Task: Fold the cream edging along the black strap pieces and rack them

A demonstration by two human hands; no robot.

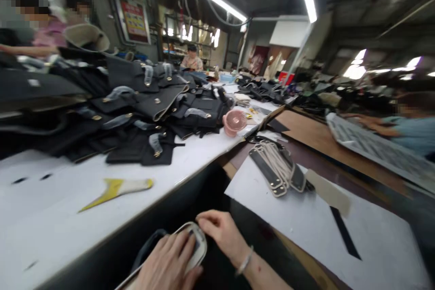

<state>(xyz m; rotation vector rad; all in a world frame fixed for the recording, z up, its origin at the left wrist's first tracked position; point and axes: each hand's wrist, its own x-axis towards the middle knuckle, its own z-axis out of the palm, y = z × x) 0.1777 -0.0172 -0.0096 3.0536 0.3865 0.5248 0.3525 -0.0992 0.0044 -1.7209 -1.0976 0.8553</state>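
Low in the picture both my hands rest on a dark strap piece with a pale edge (200, 241). My left hand (166, 263) lies flat on it, fingers spread over its rounded end. My right hand (222, 232), a bracelet on its wrist, pinches the same end from the right. A bundle of similar straps with pale edges (277, 167) lies on a white sheet (306, 217) further ahead. A yellow and white tool (117, 189) lies on the white table (50, 217) to my left.
Piles of black bag parts with brass studs (136, 108) cover the left table. A small pink fan (234, 122) stands by them. Brown board (316, 138) lies ahead. Other people work at the far left, the back and the right edge.
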